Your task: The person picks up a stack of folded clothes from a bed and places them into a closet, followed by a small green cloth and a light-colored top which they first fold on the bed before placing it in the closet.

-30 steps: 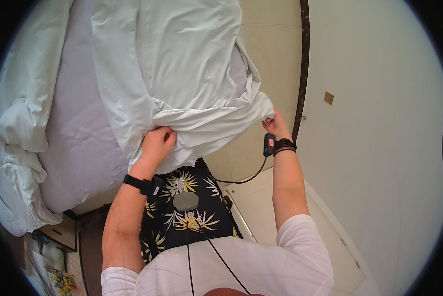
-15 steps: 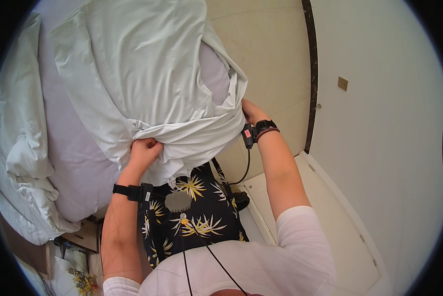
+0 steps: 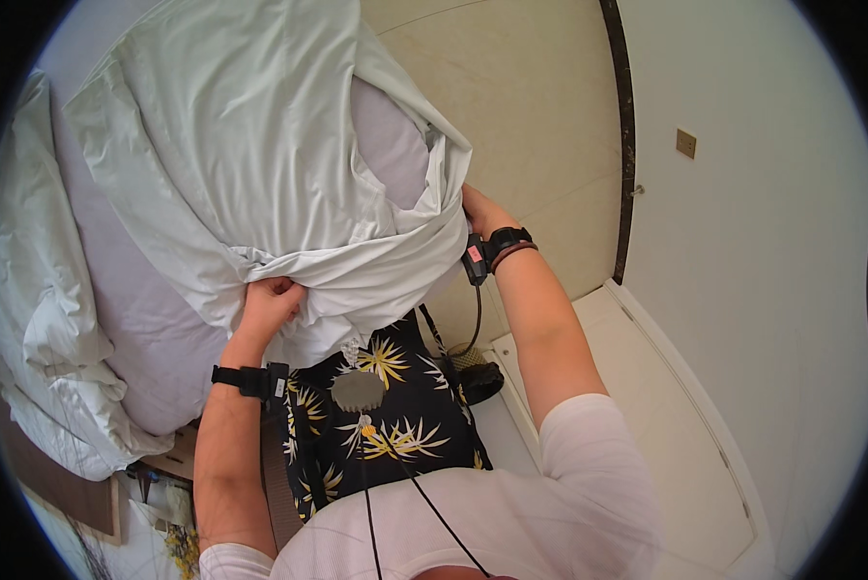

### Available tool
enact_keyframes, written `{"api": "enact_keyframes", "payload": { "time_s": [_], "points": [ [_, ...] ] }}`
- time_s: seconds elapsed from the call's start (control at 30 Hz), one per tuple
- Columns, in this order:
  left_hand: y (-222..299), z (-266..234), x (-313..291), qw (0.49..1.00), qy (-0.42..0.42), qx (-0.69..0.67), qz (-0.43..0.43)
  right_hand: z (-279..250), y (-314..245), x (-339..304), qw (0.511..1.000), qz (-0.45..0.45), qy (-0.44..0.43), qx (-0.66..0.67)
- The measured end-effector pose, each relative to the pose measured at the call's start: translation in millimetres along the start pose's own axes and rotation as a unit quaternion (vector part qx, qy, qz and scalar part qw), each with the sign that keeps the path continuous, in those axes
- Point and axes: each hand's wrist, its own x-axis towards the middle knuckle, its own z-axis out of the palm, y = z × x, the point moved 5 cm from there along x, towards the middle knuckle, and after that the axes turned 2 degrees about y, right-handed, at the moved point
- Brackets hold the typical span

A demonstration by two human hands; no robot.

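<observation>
Plainly one left hand (image 3: 273,304) pinching one cover (image 3: 260,184); one right hand (image 3: 486,210), fingers hidden, unclear.

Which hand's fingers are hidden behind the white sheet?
The right hand, at the right edge of the white sheet; the left hand shows its thumb and curled fingers.

Landmark: bed (image 3: 134,290). Sheet (image 3: 221,135) lies on it, overhanging its near end; bunched cloth (image 3: 55,333) lies along its left. Left hand (image 3: 273,304) is at its near end, right hand (image 3: 484,215) at its right side. Floor (image 3: 531,116) right of it; wall socket (image 3: 685,143) farther right.
</observation>
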Motion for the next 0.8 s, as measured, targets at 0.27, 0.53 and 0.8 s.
{"api": "enact_keyframes", "payload": {
  "time_s": [0.27,0.53,0.8],
  "points": [
    [3.1,5.4,2.5,1.0,-0.012,0.002,-0.002,-52.4,1.1,24.0,0.99,-0.115,0.075,0.009],
    [-5.1,-3.3,1.0,1.0,-0.006,0.013,0.0,-154.2,-1.7,-68.3,0.831,-0.336,0.068,0.439],
    [-3.3,-0.5,0.3,1.0,-0.019,-0.014,0.012,-128.2,23.5,-47.2,0.938,-0.157,0.116,0.286]
  ]
}}
